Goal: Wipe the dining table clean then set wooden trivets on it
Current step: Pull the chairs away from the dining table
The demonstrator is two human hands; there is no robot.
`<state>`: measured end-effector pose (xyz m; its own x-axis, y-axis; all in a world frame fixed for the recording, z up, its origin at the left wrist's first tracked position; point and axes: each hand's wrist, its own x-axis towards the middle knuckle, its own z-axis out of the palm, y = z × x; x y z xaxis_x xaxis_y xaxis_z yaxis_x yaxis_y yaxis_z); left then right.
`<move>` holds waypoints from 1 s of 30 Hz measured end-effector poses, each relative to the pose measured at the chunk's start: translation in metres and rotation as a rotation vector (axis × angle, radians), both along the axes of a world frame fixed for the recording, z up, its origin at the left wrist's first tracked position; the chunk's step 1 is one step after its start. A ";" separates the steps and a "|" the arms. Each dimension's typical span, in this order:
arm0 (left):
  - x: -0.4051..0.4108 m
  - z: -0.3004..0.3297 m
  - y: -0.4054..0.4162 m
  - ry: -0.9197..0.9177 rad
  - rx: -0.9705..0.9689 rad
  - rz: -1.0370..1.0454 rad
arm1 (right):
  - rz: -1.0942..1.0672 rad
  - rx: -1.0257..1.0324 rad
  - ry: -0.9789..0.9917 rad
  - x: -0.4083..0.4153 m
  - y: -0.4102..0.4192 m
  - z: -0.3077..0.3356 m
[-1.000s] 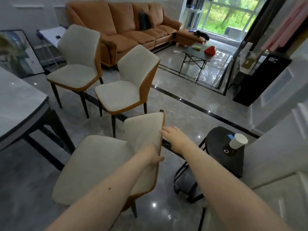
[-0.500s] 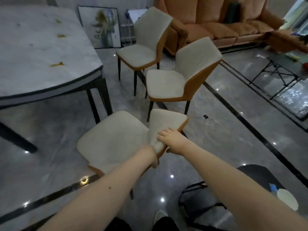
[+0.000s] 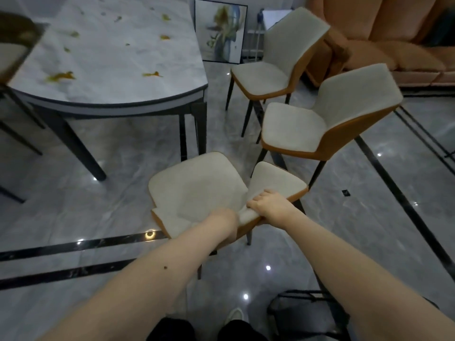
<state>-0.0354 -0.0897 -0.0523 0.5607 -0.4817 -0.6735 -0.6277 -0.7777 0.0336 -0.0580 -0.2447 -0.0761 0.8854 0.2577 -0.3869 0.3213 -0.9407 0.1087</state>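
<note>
Left grip (image 3: 225, 217): hand at the near edge of the nearest chair's backrest, fingers hidden behind the wrist; whether they curl round the edge cannot be told.
Right grip (image 3: 267, 203): hand on the top edge of the same backrest, fingers curled over the cream padding, holding it.

Items, left to right:
1. Dark chair (image 3: 14, 45), far left edge, partly in view, beside the counter.
2. Counter (image 3: 110, 57): pale marble top with dark rim and dark legs, upper left. Yellow-orange food scraps (image 3: 60, 76) scattered over it, the largest near its left front, another (image 3: 151, 74) near its right front.
3. Nearest chair (image 3: 197, 188): cream seat, orange shell, standing on the grey glossy floor (image 3: 61, 205) just right of the counter's legs, its seat facing the counter.
4. Framed picture (image 3: 220, 30), leaning against the wall behind the counter.
5. Two matching chairs, one behind (image 3: 278, 67), one nearer (image 3: 317, 119), side by side, right of centre.
6. Orange sofa (image 3: 394, 40), upper right.
7. Black folding stand (image 3: 307, 313), bottom right, under the right forearm.
</note>
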 end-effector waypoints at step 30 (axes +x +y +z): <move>0.113 -0.007 0.226 -0.231 -0.068 0.092 | -0.193 0.166 0.013 0.067 0.146 -0.010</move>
